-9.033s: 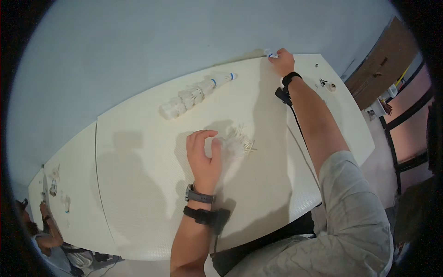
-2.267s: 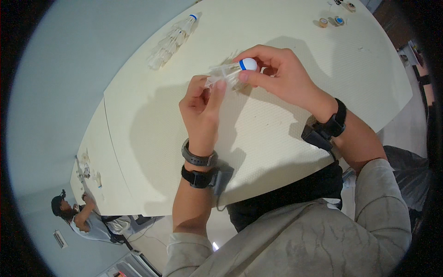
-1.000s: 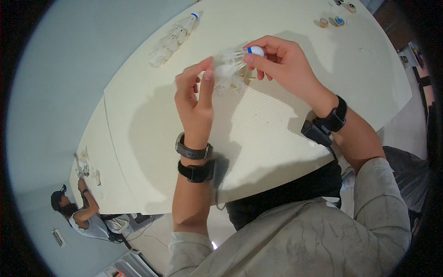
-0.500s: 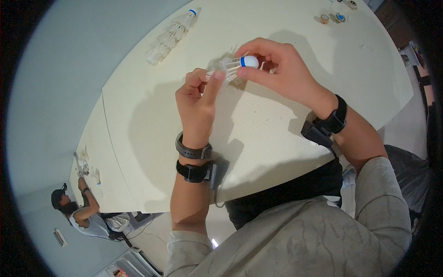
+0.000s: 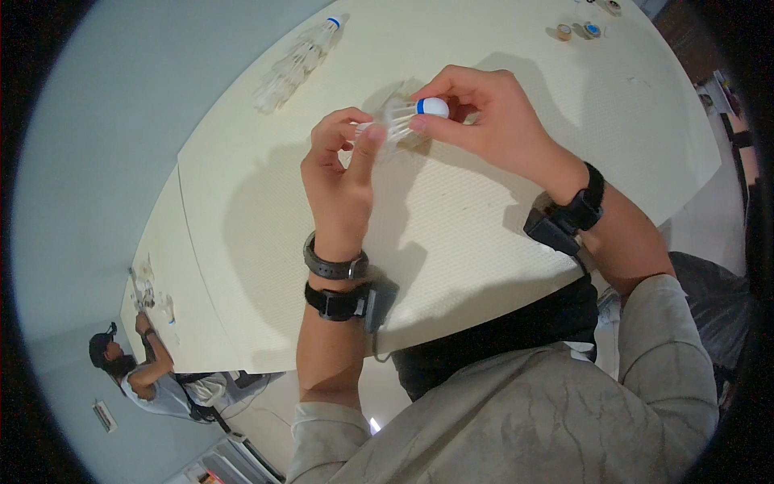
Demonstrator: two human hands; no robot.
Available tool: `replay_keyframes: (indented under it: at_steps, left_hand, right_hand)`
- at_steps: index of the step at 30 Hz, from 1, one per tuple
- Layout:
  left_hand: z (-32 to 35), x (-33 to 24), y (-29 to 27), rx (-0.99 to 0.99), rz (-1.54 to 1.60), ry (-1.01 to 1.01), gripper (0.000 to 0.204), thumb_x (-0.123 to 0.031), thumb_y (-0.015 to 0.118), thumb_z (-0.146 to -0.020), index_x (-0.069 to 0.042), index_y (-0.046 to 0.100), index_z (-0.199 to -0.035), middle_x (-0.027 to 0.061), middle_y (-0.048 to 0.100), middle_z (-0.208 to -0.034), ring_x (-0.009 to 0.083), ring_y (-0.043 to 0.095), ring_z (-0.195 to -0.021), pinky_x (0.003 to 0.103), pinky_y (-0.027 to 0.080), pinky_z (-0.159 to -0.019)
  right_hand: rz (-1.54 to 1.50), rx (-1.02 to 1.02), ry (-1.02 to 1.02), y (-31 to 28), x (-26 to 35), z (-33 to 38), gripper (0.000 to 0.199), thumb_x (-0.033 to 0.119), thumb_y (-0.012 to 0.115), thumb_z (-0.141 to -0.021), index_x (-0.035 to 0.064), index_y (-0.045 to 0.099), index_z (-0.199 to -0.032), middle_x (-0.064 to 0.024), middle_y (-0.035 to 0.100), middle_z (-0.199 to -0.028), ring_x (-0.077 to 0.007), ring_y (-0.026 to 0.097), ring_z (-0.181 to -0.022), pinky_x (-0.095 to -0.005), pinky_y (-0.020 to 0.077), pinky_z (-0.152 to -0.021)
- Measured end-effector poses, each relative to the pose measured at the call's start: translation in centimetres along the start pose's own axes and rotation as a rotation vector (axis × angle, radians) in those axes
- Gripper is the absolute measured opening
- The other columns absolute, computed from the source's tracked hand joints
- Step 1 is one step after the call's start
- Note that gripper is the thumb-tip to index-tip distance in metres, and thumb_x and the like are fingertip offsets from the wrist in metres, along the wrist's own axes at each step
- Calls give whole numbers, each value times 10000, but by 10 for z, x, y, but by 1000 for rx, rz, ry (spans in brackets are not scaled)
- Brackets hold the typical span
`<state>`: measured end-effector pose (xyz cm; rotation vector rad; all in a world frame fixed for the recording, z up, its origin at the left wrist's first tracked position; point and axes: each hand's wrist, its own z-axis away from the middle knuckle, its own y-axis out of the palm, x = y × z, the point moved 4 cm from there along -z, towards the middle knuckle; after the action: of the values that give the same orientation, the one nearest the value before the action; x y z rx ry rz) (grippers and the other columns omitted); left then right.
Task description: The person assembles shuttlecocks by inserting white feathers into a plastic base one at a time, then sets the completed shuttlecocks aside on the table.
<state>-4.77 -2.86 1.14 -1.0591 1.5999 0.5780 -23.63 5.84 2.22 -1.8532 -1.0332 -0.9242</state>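
Above the table, a white feather shuttlecock point(image 5: 400, 119) with a blue band lies on its side between my hands, its rounded white base toward the right. My right hand point(image 5: 484, 113) is closed on that base and the band, thumb below and fingers above. At the feather end, my left hand point(image 5: 343, 157) pinches the pale feathers between thumb and fingertips. How many feathers the left fingers hold is hidden. Farther off to the left lies a stack of nested shuttlecocks point(image 5: 294, 68), its blue-banded base pointing away from me.
Small rolls of tape point(image 5: 563, 32) and a roll with a blue centre point(image 5: 591, 31) sit at the table's far right. The pale table point(image 5: 459, 234) curves round to a seam at left. Another person point(image 5: 145, 367) works at the table's left end.
My left hand has shifted slightly left, with its fingers a little more lifted. The shuttlecock and my right hand have moved a touch to the left.
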Motion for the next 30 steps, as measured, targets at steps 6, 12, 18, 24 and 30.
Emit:
replay_keyframes:
  at_steps: [6, 12, 18, 24, 30]
  left_hand:
    - [-2, 4, -4, 22, 18, -11, 73, -103, 711, -976, -45, 681, -943, 26, 636, -1165, 91, 550, -981, 261, 445, -910]
    - [-1, 3, -4, 36, 47, -48, 49, -93, 707, -975, -51, 691, -958, 45, 618, -1241, 110, 569, -1053, 272, 451, -957]
    - [-2, 1, -11, -53, 85, -71, 81, -122, 706, -975, -43, 710, -956, 54, 655, -1172, 127, 582, -1079, 286, 446, -989]
    - [-9, 6, -29, -220, -135, 84, 69, -109, 778, -910, -70, 746, -957, 30, 696, -1029, 134, 593, -1040, 298, 463, -923]
    - [-19, -1, -8, -235, -686, 525, 67, -109, 833, -835, -147, 794, -874, -31, 673, -1031, 184, 559, -1026, 339, 462, -908]
  right_hand:
    - [-23, 28, 49, -1, 0, -2, 234, 210, 820, -882, 33, 728, -1005, -63, 743, -830, -95, 682, -747, -236, 552, -685]
    - [-26, 43, 44, -2, -3, -2, 232, 203, 814, -885, 21, 725, -1000, -75, 748, -823, -97, 684, -724, -236, 554, -680]
    - [-43, -20, 57, -9, -10, -4, 211, 214, 797, -907, 32, 731, -991, -49, 730, -796, -90, 667, -686, -232, 553, -645]
    - [-142, -172, 100, -35, -24, -17, 234, 272, 759, -950, 43, 732, -986, 2, 694, -785, -50, 622, -661, -210, 524, -598]
    - [-208, -231, 142, -25, -23, -18, 259, 299, 744, -963, 43, 729, -1000, -5, 695, -780, -58, 616, -646, -214, 516, -587]
